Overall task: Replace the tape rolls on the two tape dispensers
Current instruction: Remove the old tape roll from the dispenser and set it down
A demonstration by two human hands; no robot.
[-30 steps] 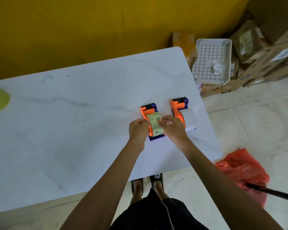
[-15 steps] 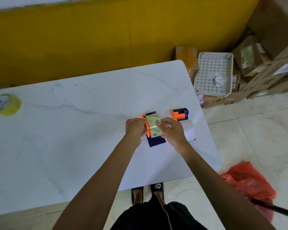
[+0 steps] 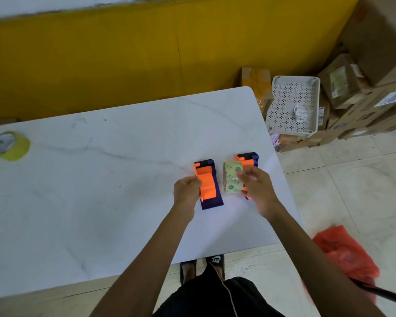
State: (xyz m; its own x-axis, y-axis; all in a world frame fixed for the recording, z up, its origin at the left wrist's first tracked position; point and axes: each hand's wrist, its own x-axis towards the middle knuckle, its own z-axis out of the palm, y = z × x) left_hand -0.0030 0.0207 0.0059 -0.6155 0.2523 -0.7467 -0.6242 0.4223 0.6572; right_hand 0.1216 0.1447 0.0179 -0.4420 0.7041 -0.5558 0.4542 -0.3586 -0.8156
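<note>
Counts: 2 tape dispensers, 2 tape rolls in view, 2 hands. Left dispenser [image 3: 208,186] is orange on a purple base, flat on the table [image 3: 101,191], roll seat bare. Right dispenser [image 3: 247,165] has the same colours and sits just beside it, mostly hidden behind the right hand and the roll it carries. Can't tell whether anything is loaded on it.

Right hand [image 3: 257,186]: fingers closed around a clear tape roll with green print [image 3: 232,178], held up between the two dispensers, off both of them. Left hand [image 3: 186,191]: fingers curled against the left edge of the left dispenser's orange part, touching it. Can't tell if that is a pinch or just a brace.

Second roll: yellow tape roll [image 3: 9,145], lying flat at the far left of the table, well apart from everything else.

Surface: white marble-look table with grey veining, rounded far-right corner. Both dispensers sit near its right edge.

Room: yellow wall [image 3: 124,53] behind the table, pale tiled floor. On the floor to the right are one white perforated plastic tray [image 3: 281,104] holding a small crumpled clear item, stacked cardboard boxes [image 3: 364,92] and a red plastic bag [image 3: 345,252].
</note>
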